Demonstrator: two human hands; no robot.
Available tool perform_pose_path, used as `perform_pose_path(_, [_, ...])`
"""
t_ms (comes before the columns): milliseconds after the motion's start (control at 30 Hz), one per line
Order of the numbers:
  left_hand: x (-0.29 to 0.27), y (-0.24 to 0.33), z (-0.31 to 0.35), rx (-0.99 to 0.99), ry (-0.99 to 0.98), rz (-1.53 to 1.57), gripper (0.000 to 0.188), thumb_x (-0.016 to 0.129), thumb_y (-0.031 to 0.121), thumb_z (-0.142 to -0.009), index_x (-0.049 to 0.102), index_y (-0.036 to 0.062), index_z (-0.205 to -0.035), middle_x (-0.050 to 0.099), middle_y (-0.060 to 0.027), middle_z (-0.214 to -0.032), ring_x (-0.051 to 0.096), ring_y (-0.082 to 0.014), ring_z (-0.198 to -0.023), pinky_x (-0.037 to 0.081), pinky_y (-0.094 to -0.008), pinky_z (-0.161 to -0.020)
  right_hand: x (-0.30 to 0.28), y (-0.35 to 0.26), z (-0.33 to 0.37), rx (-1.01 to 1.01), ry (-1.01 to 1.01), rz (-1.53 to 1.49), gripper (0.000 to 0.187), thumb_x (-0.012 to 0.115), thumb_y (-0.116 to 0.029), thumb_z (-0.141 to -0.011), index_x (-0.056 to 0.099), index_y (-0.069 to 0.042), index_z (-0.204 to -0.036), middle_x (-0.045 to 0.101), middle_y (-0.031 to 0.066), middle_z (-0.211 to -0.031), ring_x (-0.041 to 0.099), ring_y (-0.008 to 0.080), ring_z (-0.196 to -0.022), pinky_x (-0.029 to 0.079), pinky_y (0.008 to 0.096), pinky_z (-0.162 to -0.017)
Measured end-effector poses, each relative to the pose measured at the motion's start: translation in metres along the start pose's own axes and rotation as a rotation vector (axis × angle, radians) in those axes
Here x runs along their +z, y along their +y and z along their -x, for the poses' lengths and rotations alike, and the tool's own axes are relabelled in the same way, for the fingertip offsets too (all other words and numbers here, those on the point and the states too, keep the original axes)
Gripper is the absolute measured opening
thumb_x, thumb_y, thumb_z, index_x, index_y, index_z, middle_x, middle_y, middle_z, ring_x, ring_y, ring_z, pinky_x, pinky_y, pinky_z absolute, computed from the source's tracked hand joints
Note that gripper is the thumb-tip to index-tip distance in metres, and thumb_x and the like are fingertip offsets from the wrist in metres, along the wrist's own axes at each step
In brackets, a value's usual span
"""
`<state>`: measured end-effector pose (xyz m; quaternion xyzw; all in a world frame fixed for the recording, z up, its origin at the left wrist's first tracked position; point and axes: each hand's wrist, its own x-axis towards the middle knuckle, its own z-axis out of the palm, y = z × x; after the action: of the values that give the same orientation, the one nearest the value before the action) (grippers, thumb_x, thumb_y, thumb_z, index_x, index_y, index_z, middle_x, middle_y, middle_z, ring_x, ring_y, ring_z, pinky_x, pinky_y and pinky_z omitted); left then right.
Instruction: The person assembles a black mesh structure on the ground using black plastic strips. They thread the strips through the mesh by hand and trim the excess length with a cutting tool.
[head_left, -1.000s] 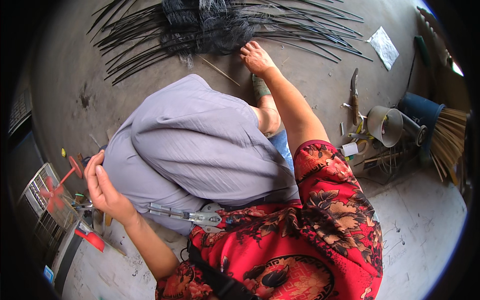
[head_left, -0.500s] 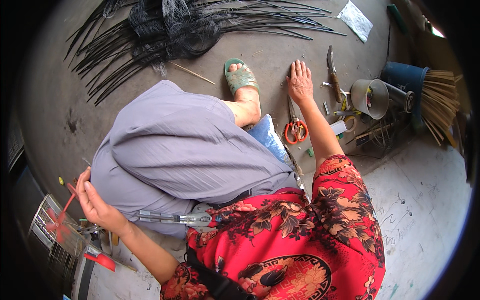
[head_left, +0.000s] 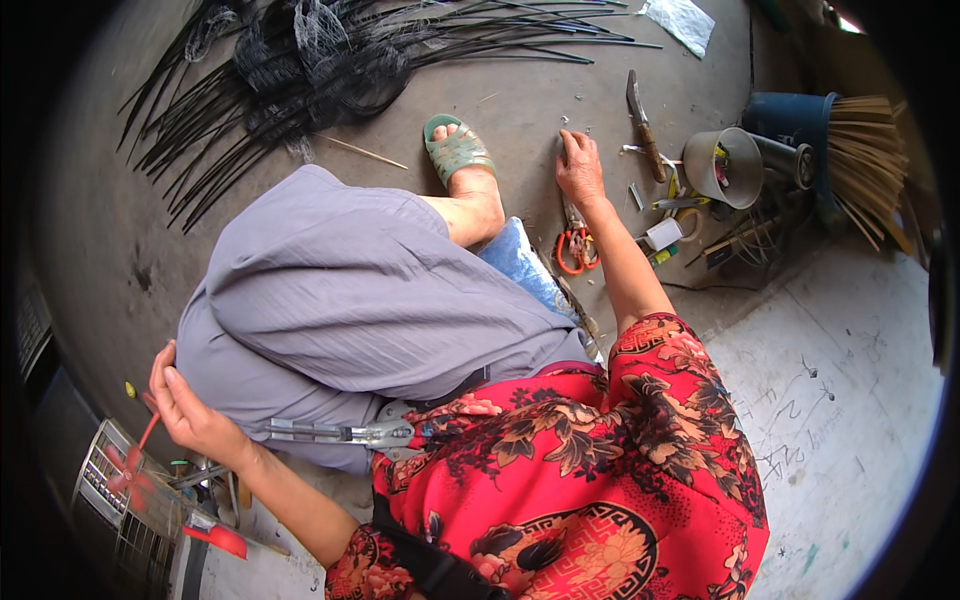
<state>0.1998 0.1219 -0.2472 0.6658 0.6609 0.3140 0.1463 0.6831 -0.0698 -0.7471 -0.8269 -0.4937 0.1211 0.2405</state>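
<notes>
My left hand [head_left: 195, 415] rests against the knee of the grey trousers [head_left: 330, 290], its fingers loosely stretched and the thumb apart, with nothing seen in it. Just beyond its fingertips is a thin red rod with a red bladed piece [head_left: 128, 470]. My right hand [head_left: 580, 170] is down at the floor to the right of the sandalled foot, fingers drawn together at the tips. Whatever they may pinch is too small to make out. Below that hand lies a pair of scissors with orange-red handles [head_left: 577, 250], its blades partly covered by the wrist.
A knife with a wooden handle [head_left: 645, 125], a pale tub [head_left: 722, 168], a roll of tape [head_left: 690, 224] and a blue bucket of bamboo strips [head_left: 800, 118] stand or lie at the right. Black rods with netting [head_left: 330, 90] spread at the far left. A wire rack [head_left: 105, 480] is at lower left.
My right hand lay flat with fingers spread; now its fingers are drawn together. The whole view has shifted slightly. My left hand stays at the knee.
</notes>
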Motion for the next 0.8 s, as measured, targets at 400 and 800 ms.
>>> perform_pose_path(400, [0.003,0.008,0.003,-0.003,-0.002,0.003,0.035,0.051,0.014,-0.119,0.075,-0.0098,-0.129,0.078,-0.0137,-0.128,0.069,-0.0247,-0.122,0.047,-0.041,-0.115,-0.005,0.029,-0.007,0.115,-0.032,0.044,0.026,0.074,-0.017,-0.097,0.075,-0.005,-0.121,0.073,0.0174,-0.117,0.068,0.0398,-0.121,0.057,0.0497,-0.105])
perform_pose_path(800, [0.011,-0.007,0.003,-0.047,-0.013,0.078,0.037,0.05,0.017,-0.121,0.073,-0.0108,-0.131,0.075,-0.017,-0.133,0.068,-0.0261,-0.125,0.048,-0.0407,-0.117,-0.012,0.044,0.017,0.332,-0.087,-0.202,0.036,0.077,-0.019,-0.096,0.077,-0.008,-0.13,0.077,0.0147,-0.122,0.078,0.0314,-0.106,0.062,0.0418,-0.096])
